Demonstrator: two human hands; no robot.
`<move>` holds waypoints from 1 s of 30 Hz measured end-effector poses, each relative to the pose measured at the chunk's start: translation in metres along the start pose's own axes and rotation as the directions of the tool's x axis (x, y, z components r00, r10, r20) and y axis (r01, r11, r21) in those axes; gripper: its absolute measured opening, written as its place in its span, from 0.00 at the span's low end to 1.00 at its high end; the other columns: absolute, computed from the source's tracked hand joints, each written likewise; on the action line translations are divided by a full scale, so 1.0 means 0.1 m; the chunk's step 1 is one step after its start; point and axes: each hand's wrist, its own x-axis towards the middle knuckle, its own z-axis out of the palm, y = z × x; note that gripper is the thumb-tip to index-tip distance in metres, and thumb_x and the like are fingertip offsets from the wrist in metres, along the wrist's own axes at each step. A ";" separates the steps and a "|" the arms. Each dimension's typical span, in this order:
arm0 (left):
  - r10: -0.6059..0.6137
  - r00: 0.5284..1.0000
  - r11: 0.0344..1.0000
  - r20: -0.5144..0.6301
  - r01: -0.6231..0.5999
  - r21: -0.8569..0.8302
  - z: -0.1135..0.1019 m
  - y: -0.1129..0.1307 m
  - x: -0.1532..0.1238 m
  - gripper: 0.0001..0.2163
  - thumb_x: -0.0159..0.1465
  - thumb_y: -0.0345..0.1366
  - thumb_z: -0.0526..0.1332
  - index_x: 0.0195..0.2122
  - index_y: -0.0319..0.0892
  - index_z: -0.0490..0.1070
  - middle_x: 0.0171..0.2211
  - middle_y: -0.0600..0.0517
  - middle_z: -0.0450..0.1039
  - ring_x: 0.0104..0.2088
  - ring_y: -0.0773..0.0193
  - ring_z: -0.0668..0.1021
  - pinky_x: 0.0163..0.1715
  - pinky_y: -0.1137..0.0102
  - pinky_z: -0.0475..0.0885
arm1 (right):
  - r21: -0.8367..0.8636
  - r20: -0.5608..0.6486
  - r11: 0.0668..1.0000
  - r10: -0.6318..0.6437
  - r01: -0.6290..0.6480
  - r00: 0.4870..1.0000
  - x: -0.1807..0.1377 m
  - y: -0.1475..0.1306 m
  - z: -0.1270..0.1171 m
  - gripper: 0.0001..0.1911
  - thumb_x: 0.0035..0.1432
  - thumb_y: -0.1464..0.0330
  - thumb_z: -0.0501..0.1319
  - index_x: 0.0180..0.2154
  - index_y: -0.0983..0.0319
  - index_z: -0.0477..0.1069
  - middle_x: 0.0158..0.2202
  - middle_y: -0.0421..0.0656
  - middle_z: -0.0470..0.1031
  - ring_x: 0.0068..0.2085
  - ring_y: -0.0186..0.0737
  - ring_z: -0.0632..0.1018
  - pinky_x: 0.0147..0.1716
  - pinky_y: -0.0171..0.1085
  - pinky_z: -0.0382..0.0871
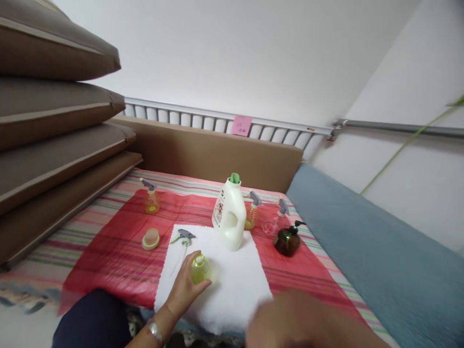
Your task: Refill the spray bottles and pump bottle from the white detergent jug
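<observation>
My left hand wraps round a small clear bottle of yellow-green liquid. No spray head sits on its neck. The bottle is over a white cloth. Beside it on the cloth lies a grey and green spray head with its thin tube. Just beyond stands a large white jug with a handle, uncapped, a green spout in its mouth. My right hand is in the lower right foreground, smeared by motion; its fingers do not show clearly.
A round green and beige cap-like piece lies on the red sheet. Spray bottles stand left and right of the jug, with a dark pump bottle at right. Brown cushions are stacked at left; a blue panel borders the right.
</observation>
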 end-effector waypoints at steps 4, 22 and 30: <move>0.009 1.000 1.000 -0.007 -0.009 -0.001 0.01 -0.08 0.00 0.28 0.51 0.33 0.66 0.53 0.43 0.60 0.53 0.43 0.66 0.55 0.50 0.68 0.56 0.51 0.62 | 0.318 -0.556 0.896 0.441 -0.309 0.704 0.39 0.98 -0.08 0.19 0.59 0.56 0.51 0.45 0.59 0.70 0.47 0.48 0.74 0.47 0.44 0.75 0.45 0.42 0.69; -0.036 0.999 0.999 0.030 0.036 -0.008 0.06 -0.07 -0.03 0.32 0.49 0.30 0.66 0.54 0.42 0.57 0.53 0.42 0.64 0.57 0.50 0.66 0.59 0.49 0.58 | 0.526 -0.711 0.753 0.645 -0.395 0.282 1.21 1.89 0.36 0.29 0.42 0.49 0.61 0.38 0.65 0.69 0.34 0.48 0.77 0.35 0.50 0.77 0.30 0.39 0.69; -0.023 0.999 1.000 0.045 0.024 -0.020 0.05 0.01 0.04 0.30 0.48 0.32 0.68 0.51 0.41 0.60 0.51 0.42 0.66 0.54 0.49 0.69 0.57 0.49 0.60 | 0.300 -0.690 0.815 0.544 -0.496 0.478 0.66 1.29 -0.62 0.23 0.42 0.53 0.65 0.35 0.64 0.72 0.21 0.39 0.71 0.23 0.40 0.71 0.25 0.36 0.63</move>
